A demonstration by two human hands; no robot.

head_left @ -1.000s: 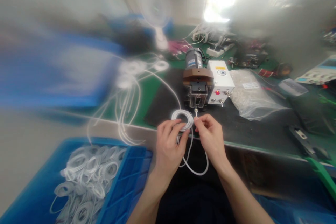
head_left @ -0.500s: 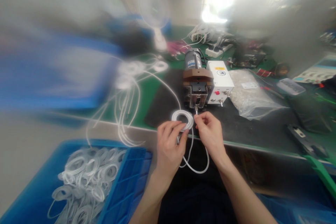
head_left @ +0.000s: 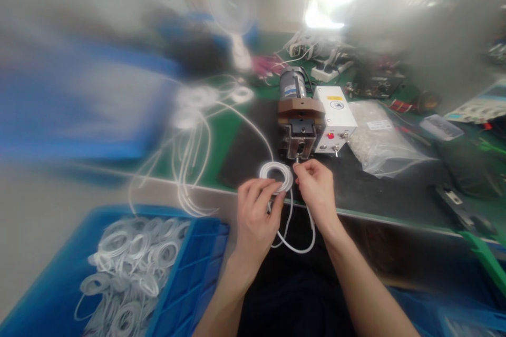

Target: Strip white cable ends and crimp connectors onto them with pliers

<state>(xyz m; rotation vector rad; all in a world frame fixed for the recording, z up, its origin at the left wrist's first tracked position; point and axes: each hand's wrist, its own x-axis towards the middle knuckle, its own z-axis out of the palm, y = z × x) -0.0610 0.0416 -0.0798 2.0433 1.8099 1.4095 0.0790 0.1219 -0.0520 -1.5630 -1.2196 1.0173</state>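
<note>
A coil of white cable (head_left: 265, 170) rests at the front edge of the bench, and my left hand (head_left: 258, 205) is closed on its near side. My right hand (head_left: 317, 188) pinches the cable's free end, holding it at the front opening of a motor-driven machine (head_left: 301, 131) with a clear guard. The tip of the cable is hidden by the fingers and the machine. Slack cable (head_left: 301, 250) loops below the bench edge between both hands. A white control box (head_left: 337, 120) with a red button and toggle switches stands right of the machine.
A blue crate (head_left: 197, 253) at lower left holds several white cable coils (head_left: 130, 258). More coils (head_left: 193, 102) lie on the bench at left, their ends hanging over the edge. A clear plastic bag (head_left: 379, 139) lies right of the control box. A black mat (head_left: 363, 195) lies beneath.
My right hand has moved slightly closer to the machine, with less cable showing between fingers and opening. My left hand keeps hold of the coil. The view has shifted slightly.
</note>
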